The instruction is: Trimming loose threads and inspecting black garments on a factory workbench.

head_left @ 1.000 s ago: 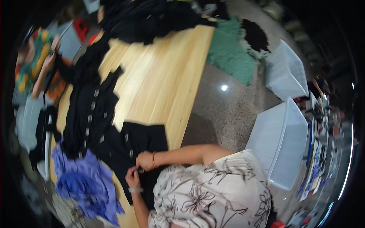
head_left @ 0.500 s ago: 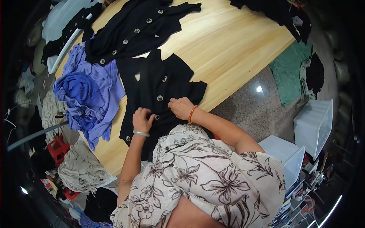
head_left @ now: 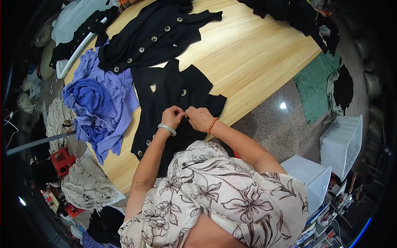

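A black knit cardigan (head_left: 165, 93) with large round buttons lies spread on the wooden table in front of me. My left hand (head_left: 172, 117) and my right hand (head_left: 201, 118) meet over its button row, fingertips pinched together and nearly touching. Both pinches are at the cardigan's front, just below a button (head_left: 184, 92) that shows. The button at my fingertips is covered by them. More buttons of the row, such as the lowest one (head_left: 139, 153), run down past my left wrist.
Beyond lies another black buttoned cardigan (head_left: 149, 39) on the table (head_left: 248, 58). Purple garments (head_left: 103, 107) are heaped at the left, and more black clothing (head_left: 285, 16) hangs over the far right edge. White plastic bins (head_left: 306, 177) and a green garment (head_left: 314, 87) are at the right.
My left hand has moved up and to the right from the lower button, closing into a pinch beside my right hand. My right hand has stayed nearly in place. The view has shifted slightly.
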Tool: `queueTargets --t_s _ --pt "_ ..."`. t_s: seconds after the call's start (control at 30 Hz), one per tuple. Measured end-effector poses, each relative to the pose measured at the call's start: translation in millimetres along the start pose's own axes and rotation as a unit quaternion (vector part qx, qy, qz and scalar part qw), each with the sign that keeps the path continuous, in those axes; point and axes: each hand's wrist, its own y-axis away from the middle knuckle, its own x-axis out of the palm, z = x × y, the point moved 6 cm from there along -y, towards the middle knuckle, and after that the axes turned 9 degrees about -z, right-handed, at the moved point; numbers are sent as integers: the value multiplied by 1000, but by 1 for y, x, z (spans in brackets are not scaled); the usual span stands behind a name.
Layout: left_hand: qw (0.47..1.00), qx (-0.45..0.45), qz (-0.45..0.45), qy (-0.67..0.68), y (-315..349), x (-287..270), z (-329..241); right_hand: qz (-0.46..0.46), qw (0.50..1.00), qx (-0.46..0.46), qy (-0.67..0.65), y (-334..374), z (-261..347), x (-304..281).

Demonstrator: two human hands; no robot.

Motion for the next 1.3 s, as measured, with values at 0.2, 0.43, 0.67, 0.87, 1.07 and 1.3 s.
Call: queueTargets --t_s 0.2,0.43,0.67,0.87,1.07,1.3 --pt "930 -153 54 329 4 18 29 3 998 53 -18 1 11 -13" --pt "924 -139 46 352 7 19 35 10 1000 25 -3 0 3 -2" --pt "944 -27 119 306 23 18 20 34 999 29 -1 4 -7 -6" --pt "989 106 -16 102 27 8 14 78 993 -11 -85 1 -19 12" --pt "982 108 -51 144 25 6 13 68 994 44 -67 -5 -18 0" --pt "990 105 -47 78 24 -6 21 99 992 48 -57 1 -10 -11"
